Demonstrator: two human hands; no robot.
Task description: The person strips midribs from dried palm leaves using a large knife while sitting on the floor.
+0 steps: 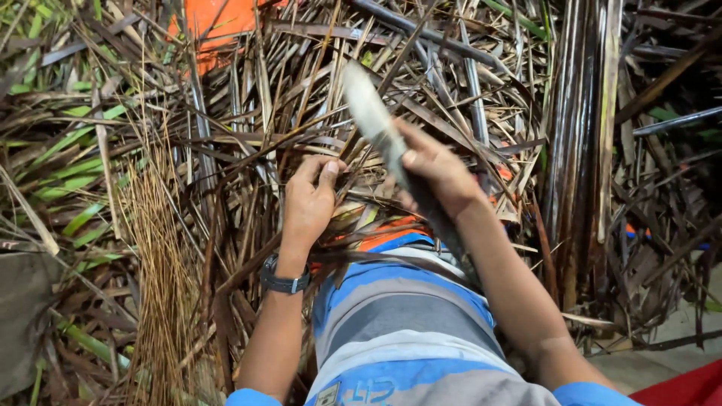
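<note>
My right hand point(440, 171) clenched on a long knife point(372, 116), blade up over the dry palm leaves point(248, 105), my left hand point(310, 197) pinching a leaf strip point(361, 197), thin stripped ribs point(158, 248) bundled leftward
</note>
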